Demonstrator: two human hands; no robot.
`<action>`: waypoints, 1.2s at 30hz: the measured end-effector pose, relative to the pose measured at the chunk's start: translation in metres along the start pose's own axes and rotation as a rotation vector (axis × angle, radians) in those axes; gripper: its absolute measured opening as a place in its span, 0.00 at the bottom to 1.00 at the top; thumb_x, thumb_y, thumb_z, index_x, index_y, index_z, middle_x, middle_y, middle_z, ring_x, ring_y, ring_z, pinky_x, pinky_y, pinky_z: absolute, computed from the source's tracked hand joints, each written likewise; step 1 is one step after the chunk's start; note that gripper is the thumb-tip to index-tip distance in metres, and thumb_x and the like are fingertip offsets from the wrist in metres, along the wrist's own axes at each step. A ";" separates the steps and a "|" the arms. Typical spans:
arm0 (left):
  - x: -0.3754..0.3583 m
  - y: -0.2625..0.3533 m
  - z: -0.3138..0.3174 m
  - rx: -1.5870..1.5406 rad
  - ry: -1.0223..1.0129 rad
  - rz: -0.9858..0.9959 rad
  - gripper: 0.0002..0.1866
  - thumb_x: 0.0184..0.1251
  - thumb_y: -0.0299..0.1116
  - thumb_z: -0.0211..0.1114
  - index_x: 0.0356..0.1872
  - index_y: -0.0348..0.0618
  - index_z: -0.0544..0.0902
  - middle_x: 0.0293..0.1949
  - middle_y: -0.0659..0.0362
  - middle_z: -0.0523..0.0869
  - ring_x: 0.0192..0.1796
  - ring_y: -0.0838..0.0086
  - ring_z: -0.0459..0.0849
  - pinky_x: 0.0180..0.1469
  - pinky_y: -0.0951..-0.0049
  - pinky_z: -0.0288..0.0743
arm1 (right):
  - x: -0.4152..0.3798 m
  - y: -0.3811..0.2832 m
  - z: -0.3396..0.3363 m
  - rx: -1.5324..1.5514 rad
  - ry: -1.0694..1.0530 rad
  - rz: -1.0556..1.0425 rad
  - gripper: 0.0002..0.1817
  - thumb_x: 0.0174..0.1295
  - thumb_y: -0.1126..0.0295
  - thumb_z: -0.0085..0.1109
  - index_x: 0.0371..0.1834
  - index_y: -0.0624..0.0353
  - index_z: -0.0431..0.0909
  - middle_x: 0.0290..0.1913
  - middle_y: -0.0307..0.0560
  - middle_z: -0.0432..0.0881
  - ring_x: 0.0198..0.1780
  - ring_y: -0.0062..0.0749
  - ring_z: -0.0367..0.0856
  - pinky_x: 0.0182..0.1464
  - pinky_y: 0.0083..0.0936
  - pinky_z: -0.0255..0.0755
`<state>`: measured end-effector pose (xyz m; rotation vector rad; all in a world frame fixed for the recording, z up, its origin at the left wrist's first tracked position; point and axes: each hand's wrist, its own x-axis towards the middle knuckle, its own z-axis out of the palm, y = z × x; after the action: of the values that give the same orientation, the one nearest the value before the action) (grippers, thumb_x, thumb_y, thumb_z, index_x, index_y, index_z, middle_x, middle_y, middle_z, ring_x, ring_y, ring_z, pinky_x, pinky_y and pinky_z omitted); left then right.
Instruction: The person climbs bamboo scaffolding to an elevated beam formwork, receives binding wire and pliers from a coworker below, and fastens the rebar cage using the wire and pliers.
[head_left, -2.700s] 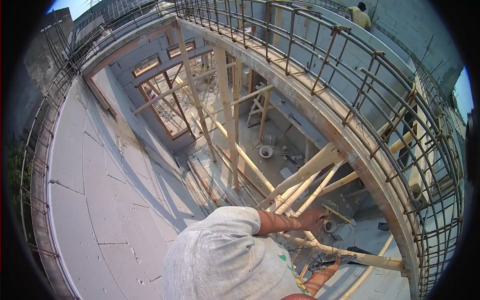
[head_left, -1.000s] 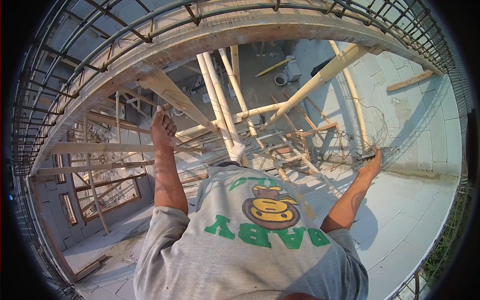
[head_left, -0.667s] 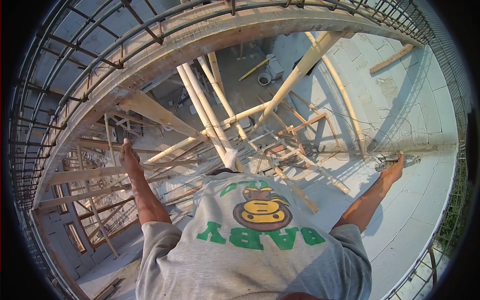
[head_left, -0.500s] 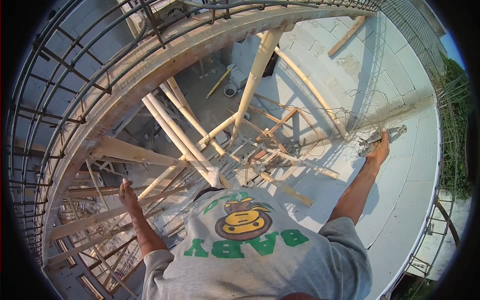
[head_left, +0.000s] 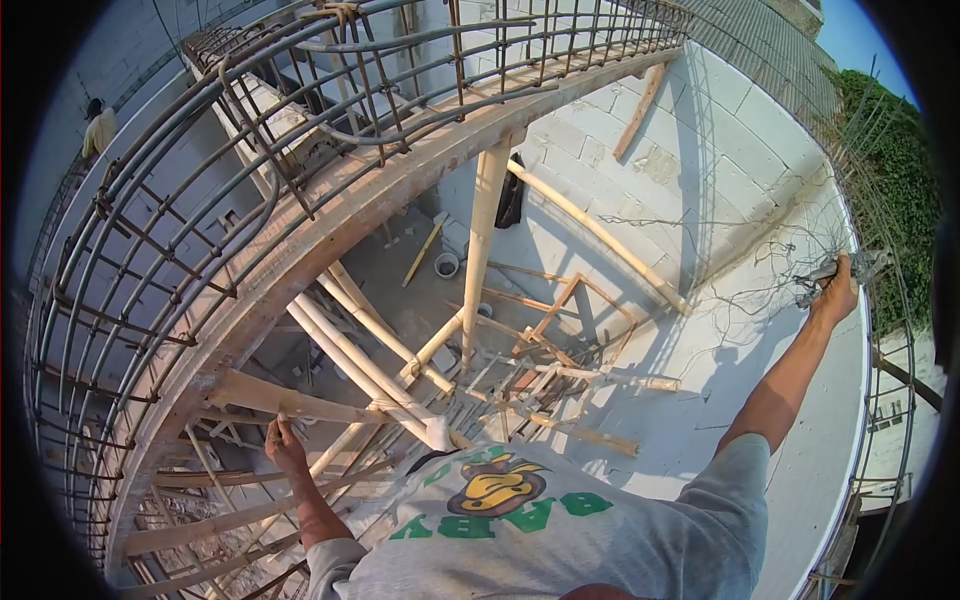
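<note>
My right hand [head_left: 838, 292] is stretched far out to the right, closed around a grey bundle of thin tie wire [head_left: 812, 277]. Loose, tangled ends trail off to the left over the white block wall [head_left: 745, 340]. My left hand [head_left: 287, 455] is raised low on the left with its fingers drawn together and the index finger pointing up. Its fingertip overlaps the underside of a wooden post [head_left: 300, 397]. I cannot tell whether the left fingers hold anything.
A curved rebar cage [head_left: 400, 85] runs above a curved timber formwork beam [head_left: 350, 165]. Round wooden props [head_left: 485, 215] brace it from below. Far beneath are a bucket [head_left: 447, 265] and scattered timber [head_left: 535, 385]. Another person [head_left: 99, 130] is at the far upper left.
My view has tilted up, showing more of the rebar cage and the other person. My right hand has moved further right with the wire; my left hand now appears lower, beside the post.
</note>
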<state>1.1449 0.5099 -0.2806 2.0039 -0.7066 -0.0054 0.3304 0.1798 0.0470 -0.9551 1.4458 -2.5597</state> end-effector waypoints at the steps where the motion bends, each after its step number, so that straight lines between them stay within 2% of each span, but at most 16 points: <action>1: -0.003 -0.002 -0.003 0.034 0.007 -0.006 0.17 0.71 0.41 0.59 0.31 0.33 0.80 0.21 0.58 0.76 0.25 0.74 0.66 0.31 0.70 0.65 | 0.017 -0.001 0.005 -0.042 0.046 -0.045 0.14 0.50 0.69 0.74 0.29 0.64 0.77 0.29 0.46 0.81 0.23 0.26 0.78 0.25 0.21 0.77; 3: -0.011 -0.002 -0.018 0.171 0.053 -0.005 0.18 0.70 0.45 0.59 0.30 0.37 0.78 0.22 0.51 0.76 0.25 0.65 0.62 0.31 0.67 0.65 | 0.068 0.004 -0.010 -0.168 -0.052 -0.070 0.16 0.50 0.64 0.75 0.27 0.66 0.80 0.28 0.46 0.82 0.23 0.26 0.79 0.26 0.22 0.78; 4: -0.013 -0.012 -0.027 0.256 0.086 -0.056 0.19 0.70 0.46 0.60 0.30 0.38 0.78 0.22 0.50 0.76 0.25 0.62 0.63 0.31 0.66 0.65 | 0.061 -0.014 0.000 -0.117 -0.009 -0.091 0.18 0.50 0.61 0.75 0.27 0.68 0.81 0.27 0.45 0.82 0.23 0.25 0.79 0.25 0.21 0.77; 6: -0.022 -0.034 -0.042 0.413 0.137 -0.157 0.19 0.69 0.48 0.60 0.31 0.40 0.78 0.23 0.47 0.76 0.25 0.57 0.65 0.31 0.64 0.66 | 0.088 -0.023 -0.006 -0.326 0.042 -0.100 0.21 0.51 0.59 0.74 0.30 0.70 0.82 0.30 0.46 0.84 0.25 0.23 0.79 0.26 0.21 0.77; 7: -0.028 -0.035 -0.052 0.469 0.150 -0.181 0.18 0.70 0.48 0.59 0.32 0.43 0.80 0.26 0.47 0.80 0.28 0.52 0.73 0.32 0.61 0.69 | 0.097 -0.029 -0.009 -0.358 0.057 -0.110 0.20 0.51 0.59 0.74 0.32 0.69 0.82 0.30 0.46 0.83 0.26 0.23 0.79 0.27 0.21 0.76; 10: -0.038 -0.070 -0.073 0.588 0.168 -0.306 0.17 0.71 0.47 0.57 0.33 0.44 0.82 0.28 0.47 0.82 0.33 0.49 0.80 0.35 0.58 0.71 | 0.110 -0.039 -0.003 -0.334 0.007 -0.178 0.19 0.53 0.60 0.72 0.36 0.68 0.82 0.33 0.44 0.82 0.30 0.23 0.78 0.32 0.21 0.75; 17: -0.033 -0.059 -0.072 0.473 0.285 -0.238 0.19 0.72 0.49 0.55 0.34 0.44 0.83 0.27 0.48 0.84 0.31 0.51 0.81 0.37 0.58 0.72 | 0.096 -0.092 0.083 -0.144 -0.363 -0.411 0.18 0.58 0.63 0.69 0.45 0.65 0.82 0.39 0.38 0.80 0.38 0.21 0.76 0.43 0.22 0.73; 19: -0.028 -0.024 -0.063 0.355 0.279 -0.163 0.21 0.72 0.51 0.55 0.34 0.43 0.84 0.27 0.49 0.84 0.31 0.52 0.81 0.37 0.60 0.72 | 0.061 -0.124 0.127 -0.156 -0.363 -0.557 0.19 0.57 0.59 0.70 0.43 0.63 0.83 0.36 0.37 0.80 0.36 0.20 0.76 0.42 0.21 0.71; 22: -0.022 -0.024 -0.062 0.322 0.198 -0.194 0.23 0.71 0.53 0.54 0.32 0.42 0.84 0.27 0.49 0.84 0.30 0.52 0.80 0.36 0.61 0.72 | 0.020 -0.171 0.181 -0.397 -0.280 -0.706 0.23 0.53 0.48 0.70 0.38 0.59 0.85 0.30 0.34 0.80 0.32 0.19 0.75 0.39 0.19 0.68; 26: -0.026 -0.031 -0.063 0.479 0.091 -0.145 0.21 0.68 0.51 0.58 0.27 0.43 0.86 0.26 0.49 0.84 0.31 0.55 0.83 0.36 0.59 0.73 | -0.014 -0.237 0.253 -0.288 -0.459 -0.772 0.30 0.49 0.38 0.68 0.38 0.56 0.85 0.25 0.33 0.77 0.28 0.18 0.72 0.36 0.21 0.66; 28: -0.039 -0.049 -0.055 0.510 0.065 -0.156 0.20 0.65 0.50 0.60 0.27 0.43 0.86 0.25 0.49 0.84 0.32 0.55 0.84 0.37 0.58 0.74 | -0.042 -0.276 0.280 -0.198 -0.515 -0.906 0.26 0.49 0.46 0.68 0.35 0.61 0.83 0.25 0.36 0.79 0.28 0.19 0.74 0.33 0.22 0.67; 30: -0.056 -0.068 -0.044 0.513 0.135 -0.147 0.21 0.63 0.51 0.61 0.26 0.43 0.86 0.24 0.48 0.83 0.31 0.54 0.84 0.37 0.57 0.75 | -0.113 -0.320 0.311 0.070 -0.585 -0.994 0.14 0.51 0.65 0.69 0.27 0.67 0.81 0.24 0.43 0.81 0.24 0.22 0.76 0.26 0.25 0.70; 32: -0.078 -0.084 -0.029 0.584 0.212 -0.145 0.21 0.60 0.52 0.62 0.25 0.42 0.86 0.23 0.48 0.83 0.30 0.54 0.84 0.37 0.56 0.75 | -0.130 -0.354 0.341 -0.140 -0.707 -0.992 0.12 0.48 0.67 0.65 0.18 0.65 0.78 0.16 0.42 0.76 0.19 0.21 0.73 0.21 0.26 0.67; 34: -0.093 -0.075 -0.029 0.512 -0.006 -0.294 0.20 0.57 0.50 0.63 0.23 0.41 0.86 0.21 0.47 0.83 0.29 0.52 0.83 0.37 0.55 0.76 | -0.158 -0.377 0.391 -0.019 -0.762 -1.130 0.15 0.48 0.66 0.66 0.13 0.65 0.76 0.13 0.42 0.73 0.17 0.21 0.71 0.20 0.27 0.66; 35: -0.103 -0.060 -0.029 0.597 -0.054 -0.282 0.19 0.54 0.48 0.63 0.23 0.40 0.86 0.21 0.45 0.83 0.29 0.50 0.84 0.38 0.56 0.77 | -0.177 -0.385 0.414 0.046 -0.790 -1.193 0.17 0.47 0.65 0.67 0.11 0.65 0.75 0.11 0.41 0.72 0.16 0.21 0.70 0.19 0.27 0.65; 36: -0.117 -0.078 -0.021 0.595 -0.042 -0.400 0.17 0.52 0.48 0.64 0.25 0.42 0.87 0.23 0.43 0.84 0.32 0.49 0.85 0.40 0.56 0.78 | -0.200 -0.391 0.431 0.009 -0.841 -1.161 0.17 0.48 0.63 0.66 0.13 0.65 0.75 0.13 0.43 0.73 0.17 0.23 0.71 0.20 0.28 0.66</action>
<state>1.0912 0.6111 -0.3646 2.6975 -0.3373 -0.0824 0.8197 0.1385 0.4186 -2.9899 0.6538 -1.9441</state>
